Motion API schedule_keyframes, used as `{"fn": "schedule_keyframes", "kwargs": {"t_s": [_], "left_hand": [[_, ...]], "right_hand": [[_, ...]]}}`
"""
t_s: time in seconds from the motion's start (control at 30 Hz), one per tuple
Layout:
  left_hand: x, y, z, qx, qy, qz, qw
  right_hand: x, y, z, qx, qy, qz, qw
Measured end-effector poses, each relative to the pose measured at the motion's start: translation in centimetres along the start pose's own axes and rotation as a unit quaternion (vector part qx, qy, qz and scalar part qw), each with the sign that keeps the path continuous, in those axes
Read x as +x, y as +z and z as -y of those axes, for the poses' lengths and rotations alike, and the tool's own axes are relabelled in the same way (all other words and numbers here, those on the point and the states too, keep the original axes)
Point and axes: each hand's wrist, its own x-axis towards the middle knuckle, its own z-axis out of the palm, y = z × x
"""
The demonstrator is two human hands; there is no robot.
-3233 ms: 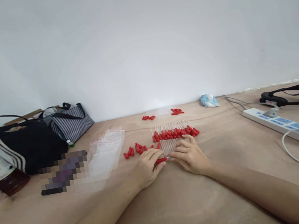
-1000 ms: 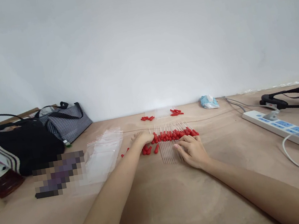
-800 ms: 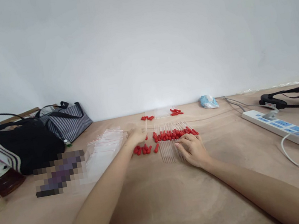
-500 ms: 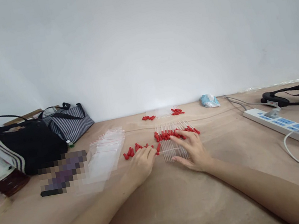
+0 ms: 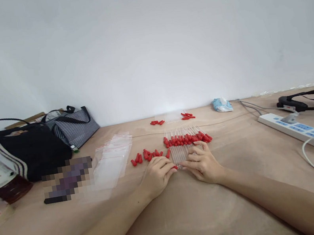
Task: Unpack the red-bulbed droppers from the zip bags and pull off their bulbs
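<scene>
My left hand [image 5: 158, 175] pinches a red rubber dropper bulb [image 5: 174, 167] between thumb and fingertips. Facing it, my right hand [image 5: 203, 166] is closed on a thin clear dropper tube [image 5: 179, 166], most of which the fingers cover. The tube's end meets the bulb's mouth; how far it is inside cannot be made out. Just beyond my fingers lies a row of bare clear tubes [image 5: 178, 153]. Behind them is a row of droppers with red bulbs [image 5: 185, 139], bulbs toward me. Several loose red bulbs [image 5: 147, 155] are scattered beyond my left hand.
Clear zip bags [image 5: 110, 161] lie overlapped at left, beside a pixelated dark object [image 5: 71, 180], bags [image 5: 38, 149] and bottles [image 5: 1, 175]. More tubes and red bulbs [image 5: 187, 115] are near the wall. At right are a tissue pack [image 5: 221, 105], a power strip [image 5: 294, 128] and a black headset [image 5: 307, 101].
My left hand has come away from the loose bulbs, nearer to me, with one bulb. My right hand has closed on a tube and drawn it nearer; the two hands now meet.
</scene>
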Motion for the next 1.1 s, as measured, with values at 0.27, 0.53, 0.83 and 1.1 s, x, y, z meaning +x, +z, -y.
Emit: {"fn": "schedule_keyframes", "kwargs": {"t_s": [0.27, 0.53, 0.83, 1.1], "left_hand": [[-0.3, -0.1, 0.2, 0.006, 0.012, 0.008, 1.000], [-0.9, -0.9, 0.6, 0.027, -0.050, -0.035, 0.998], [-0.7, -2.5, 4.5, 0.050, -0.259, -0.128, 0.956], [-1.2, -3.7, 6.8, -0.021, -0.400, -0.056, 0.915]], "right_hand": [[-0.2, -0.1, 0.0, 0.005, 0.007, 0.017, 1.000], [-0.7, -0.4, -0.8, -0.004, 0.078, 0.007, 0.997], [-0.6, 1.0, -1.7, -0.046, 0.208, -0.015, 0.977], [-0.2, 1.2, -1.7, -0.044, 0.189, 0.001, 0.981]]}}
